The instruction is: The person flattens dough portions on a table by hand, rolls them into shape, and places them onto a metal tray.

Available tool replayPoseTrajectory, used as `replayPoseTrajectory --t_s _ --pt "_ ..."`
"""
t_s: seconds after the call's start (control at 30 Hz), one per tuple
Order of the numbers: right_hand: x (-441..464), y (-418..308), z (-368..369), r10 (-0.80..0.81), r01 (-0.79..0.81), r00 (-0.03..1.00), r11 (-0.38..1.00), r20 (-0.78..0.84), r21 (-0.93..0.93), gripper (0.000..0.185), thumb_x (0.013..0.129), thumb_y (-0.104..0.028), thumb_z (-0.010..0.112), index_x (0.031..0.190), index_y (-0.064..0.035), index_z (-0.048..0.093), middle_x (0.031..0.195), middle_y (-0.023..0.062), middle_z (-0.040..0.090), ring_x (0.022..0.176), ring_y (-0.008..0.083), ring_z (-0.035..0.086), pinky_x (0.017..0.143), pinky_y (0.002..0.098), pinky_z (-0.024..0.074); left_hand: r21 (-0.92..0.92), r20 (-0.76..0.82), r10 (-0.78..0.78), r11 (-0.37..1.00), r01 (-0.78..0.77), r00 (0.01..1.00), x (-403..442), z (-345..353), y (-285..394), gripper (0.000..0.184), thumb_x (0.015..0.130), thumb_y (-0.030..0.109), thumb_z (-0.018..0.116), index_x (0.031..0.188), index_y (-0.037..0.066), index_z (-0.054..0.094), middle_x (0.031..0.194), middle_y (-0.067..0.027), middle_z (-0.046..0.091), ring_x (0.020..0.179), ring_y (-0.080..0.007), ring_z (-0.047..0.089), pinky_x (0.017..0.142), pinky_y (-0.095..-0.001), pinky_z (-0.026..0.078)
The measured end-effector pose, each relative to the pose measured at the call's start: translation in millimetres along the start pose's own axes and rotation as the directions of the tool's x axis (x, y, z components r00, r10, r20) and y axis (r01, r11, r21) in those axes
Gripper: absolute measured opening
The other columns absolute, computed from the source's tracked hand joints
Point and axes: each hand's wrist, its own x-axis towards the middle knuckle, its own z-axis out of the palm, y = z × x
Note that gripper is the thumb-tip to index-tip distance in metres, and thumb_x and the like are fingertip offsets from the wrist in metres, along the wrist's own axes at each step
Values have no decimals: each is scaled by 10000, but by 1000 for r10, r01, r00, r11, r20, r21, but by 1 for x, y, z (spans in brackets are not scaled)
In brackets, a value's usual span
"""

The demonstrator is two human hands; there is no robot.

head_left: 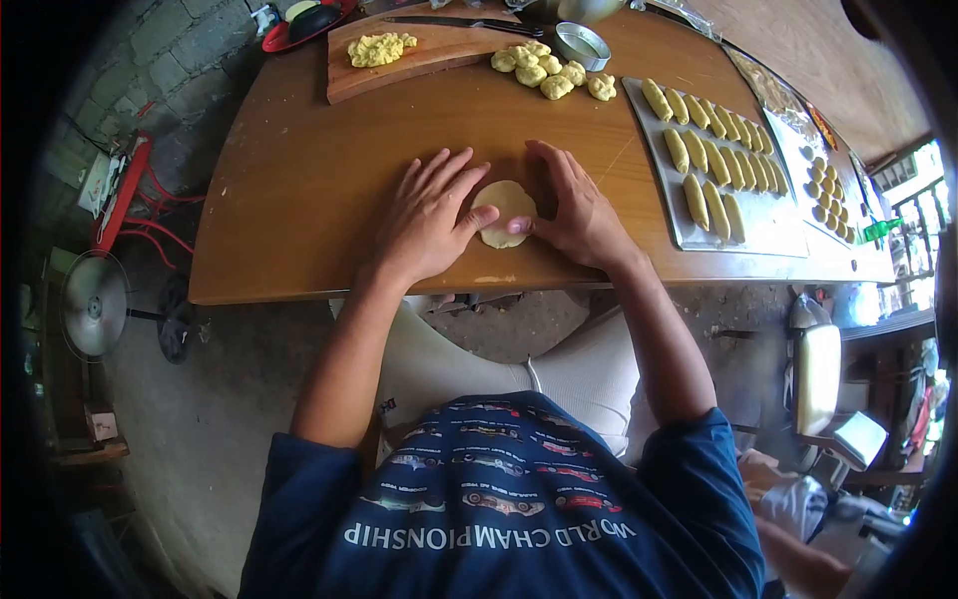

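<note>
A flattened round of pale dough lies on the wooden table near its front edge. My left hand rests at the round's left side, fingers stretched forward on the table and thumb touching the dough. From the right, my right hand lies with its fingers extended and its thumb pressed on the dough's lower right part. Neither hand grips anything. Beyond them sits a cluster of yellow dough lumps.
A cutting board at the back holds a yellow dough mass and a long knife. Beside the lumps stands a round metal tin. On the right, a tray carries rows of shaped dough rolls.
</note>
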Motion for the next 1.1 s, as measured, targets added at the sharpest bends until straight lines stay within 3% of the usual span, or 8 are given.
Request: replayPoseTrajectory --t_s 0.17,0.53,0.77,0.83,0.93,1.03,1.1 --pt "5 13 7 -51 50 998 999 30 20 1078 860 -481 948 1680 -25 417 1534 221 603 1504 422 536 1302 513 409 -12 9 -16 1000 16 1000 1 -2 1 717 1061 561 718 1640 159 586 1779 -127 465 1674 -393 364 1394 -588 238" --pt "1 15 4 -112 114 992 993 64 -26 984 917 -491 897 1655 -28 440 1563 230 590 1516 411 538 1338 534 351 -38 24 3 999 -2 1000 -2 -1 -4 850 965 631 795 1640 158 587 1797 -109 442 1688 -372 346 1400 -583 238" --pt "1 14 9 -129 128 991 992 32 10 1011 922 -579 876 1656 -32 444 1557 232 579 1531 429 503 1342 537 335 -34 -1 26 999 -26 1000 -3 3 -12 769 1019 610 746 1620 152 606 1791 -110 453 1681 -364 364 1403 -579 223" --pt "3 8 9 -80 87 994 991 77 -97 1080 894 -647 875 1667 -37 430 1587 235 547 1556 442 465 1348 549 317 -194 17 -14 981 17 1000 0 2 -17 718 1048 585 718 1614 155 614 1788 -112 458 1680 -355 369 1404 -578 220" --pt "5 5 7 -55 62 991 997 122 -53 1132 870 -679 880 1681 -44 410 1610 232 521 1573 443 442 1356 563 298 -202 16 -2 979 5 1000 -2 -2 -14 707 1050 575 716 1613 160 615 1789 -105 457 1687 -347 361 1407 -572 216" --pt "8 7 3 -76 86 986 995 151 -59 1137 877 -682 875 1688 -47 395 1617 232 514 1575 444 440 1360 571 288 -46 60 35 998 -32 998 -7 -13 5 706 1051 570 713 1619 163 609 1790 -100 458 1696 -341 345 1410 -564 207" --pt "8 11 5 -95 106 983 992 159 -62 1139 877 -683 876 1689 -47 395 1615 235 514 1572 446 441 1358 574 290 -69 61 48 997 -44 997 -6 -13 1 711 1047 568 720 1623 167 605 1791 -98 456 1701 -338 338 1413 -562 199"
